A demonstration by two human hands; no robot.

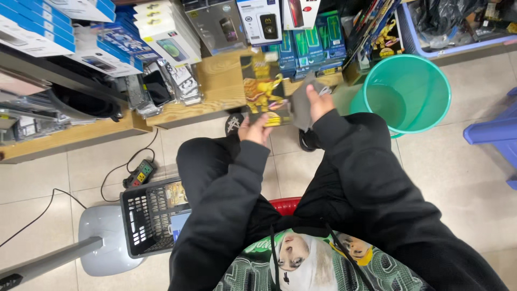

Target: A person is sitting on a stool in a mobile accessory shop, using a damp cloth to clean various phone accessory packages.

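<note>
My left hand point(255, 128) grips the lower edge of a flat black package with a yellow figure printed on it point(264, 89), held upright in front of my knees. My right hand point(319, 101) pinches a grey flat piece point(302, 108) that sticks out at the package's right side. Both arms wear black sleeves. I sit on a red stool point(284, 205), and my black shoes point(233, 124) rest on the tiled floor.
A green plastic bin point(409, 94) stands at my right. A black basket point(145, 221) holding flat packs sits at my left, next to a grey stand base point(102, 240) and a power strip point(139, 173). Low wooden shelves point(215, 81) stacked with boxed goods run ahead. A blue stool point(498, 134) is far right.
</note>
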